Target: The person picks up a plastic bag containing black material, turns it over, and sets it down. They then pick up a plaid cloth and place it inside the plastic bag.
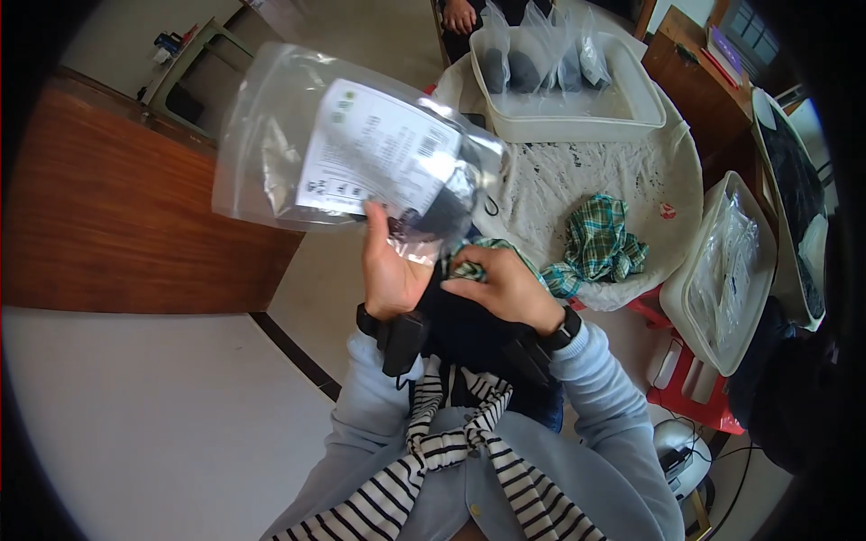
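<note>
My left hand grips a clear zip-top plastic pouch from below, thumb over its front. The pouch is raised and tilted, with a white printed label on its front. Dark contents are gathered in its lower right end; their kind I cannot make out. Close to that end, my right hand has its fingers curled and pinched on a green plaid cloth. The cloth trails behind the hand and lies bunched on a round table covered in white fabric.
On the table's far side, a white tray holds several clear bags with dark contents. A second white bin with clear plastic bags rests on a red stool at the right. Brown wooden furniture stands at left. Another person's hand shows at the top.
</note>
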Motion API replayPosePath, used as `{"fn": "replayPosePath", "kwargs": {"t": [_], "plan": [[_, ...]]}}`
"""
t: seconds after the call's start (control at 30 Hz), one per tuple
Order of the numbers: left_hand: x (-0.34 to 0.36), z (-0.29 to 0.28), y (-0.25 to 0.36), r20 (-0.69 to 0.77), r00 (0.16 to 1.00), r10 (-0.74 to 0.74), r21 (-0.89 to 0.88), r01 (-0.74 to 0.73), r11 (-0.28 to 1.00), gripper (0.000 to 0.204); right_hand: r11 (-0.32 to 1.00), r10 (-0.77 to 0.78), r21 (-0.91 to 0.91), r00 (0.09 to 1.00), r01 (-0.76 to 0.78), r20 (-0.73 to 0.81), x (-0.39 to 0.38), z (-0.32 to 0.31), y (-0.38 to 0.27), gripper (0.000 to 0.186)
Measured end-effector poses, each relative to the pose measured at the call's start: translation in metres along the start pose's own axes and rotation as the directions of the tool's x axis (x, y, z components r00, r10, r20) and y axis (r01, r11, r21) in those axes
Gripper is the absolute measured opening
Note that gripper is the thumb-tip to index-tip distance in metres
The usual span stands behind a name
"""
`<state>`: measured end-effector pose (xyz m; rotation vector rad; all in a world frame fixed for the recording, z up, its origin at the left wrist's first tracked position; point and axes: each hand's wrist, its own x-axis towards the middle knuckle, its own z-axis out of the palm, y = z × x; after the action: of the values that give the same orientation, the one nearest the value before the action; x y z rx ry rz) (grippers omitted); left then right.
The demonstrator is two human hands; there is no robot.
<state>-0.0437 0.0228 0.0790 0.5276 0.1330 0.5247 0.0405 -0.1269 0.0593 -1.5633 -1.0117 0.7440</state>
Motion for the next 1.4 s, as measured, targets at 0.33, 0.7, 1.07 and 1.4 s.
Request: {"fn": "replayPosePath", "kwargs": {"t": [0.33, 0.7, 1.07, 1.4], "plan": [[0.008, 0.0, 0.026, -0.054, 0.986, 0.158, 0.021, -0.157, 0.987, 0.06, 0.49, 0.356, 0.871, 0.92, -0.035, -0.163, -0.021, -0.041, 0.04, 0.019], [0.001, 0.006, 0.012, -0.106, 0.976, 0.19, 0.027, -0.189, 0.982, 0.052, 0.347, 0.217, 0.937, 0.975, -0.04, -0.039, 0.015, 0.028, -0.003, 0.022], [-0.005, -0.012, 0.001, -0.171, 0.973, 0.157, 0.153, -0.131, 0.979, 0.053, 0.983, -0.183, -0.045, 0.924, 0.178, -0.336, 0.021, 0.061, -0.011, 0.018], [-0.003, -0.023, 0.011, -0.19, 0.96, 0.204, 0.074, -0.193, 0.978, 0.053, 0.967, -0.04, -0.256, 0.993, 0.011, -0.11, 0.01, 0.063, 0.018, 0.021]]}}
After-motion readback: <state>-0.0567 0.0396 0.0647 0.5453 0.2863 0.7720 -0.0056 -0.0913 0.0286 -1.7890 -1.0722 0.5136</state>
